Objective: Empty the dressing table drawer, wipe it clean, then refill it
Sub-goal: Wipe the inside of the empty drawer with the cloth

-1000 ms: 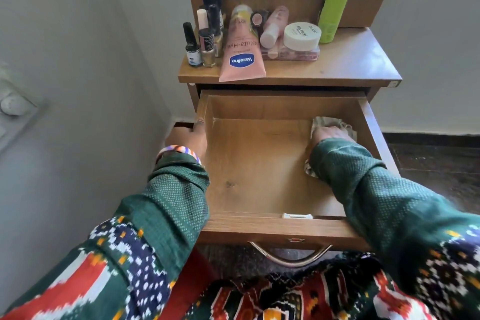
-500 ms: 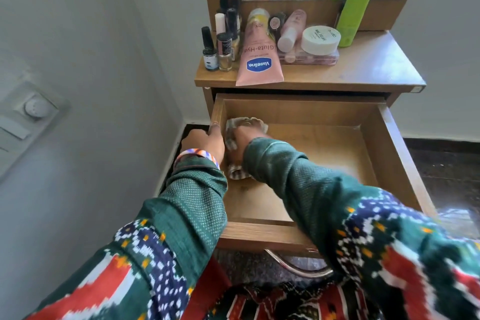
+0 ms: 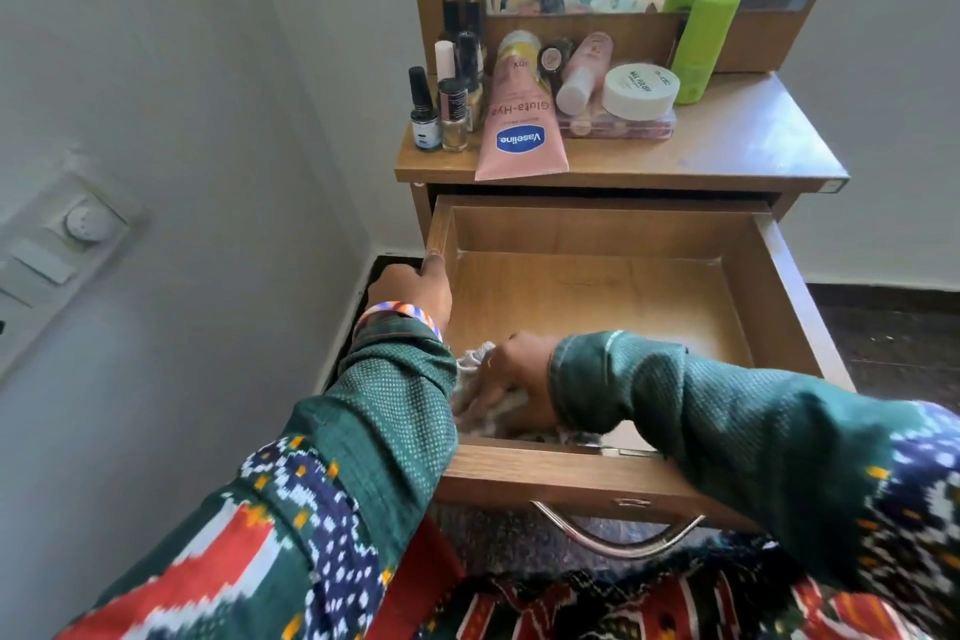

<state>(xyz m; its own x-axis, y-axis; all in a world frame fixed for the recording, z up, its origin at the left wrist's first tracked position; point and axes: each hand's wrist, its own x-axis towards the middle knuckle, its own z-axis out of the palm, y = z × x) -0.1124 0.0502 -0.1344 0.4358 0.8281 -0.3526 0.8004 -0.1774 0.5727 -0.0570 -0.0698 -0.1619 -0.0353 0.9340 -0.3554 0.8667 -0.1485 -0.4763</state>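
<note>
The dressing table (image 3: 727, 156) stood against the wall, its drawer (image 3: 779, 286) pulled fully out with the floor bare. On the tabletop crowded a pink Vaseline tube (image 3: 519, 130), a green bottle (image 3: 704, 44), a white jar (image 3: 640, 89) and nail polish bottles (image 3: 441, 114). The left hand (image 3: 415, 288) gripped the drawer's left wall, fingers curled over its rim. The right hand (image 3: 511, 385) pressed a pale cloth (image 3: 475, 359) into the near-left corner, apparently clutching it; both sleeves hid most of the cloth.
</note>
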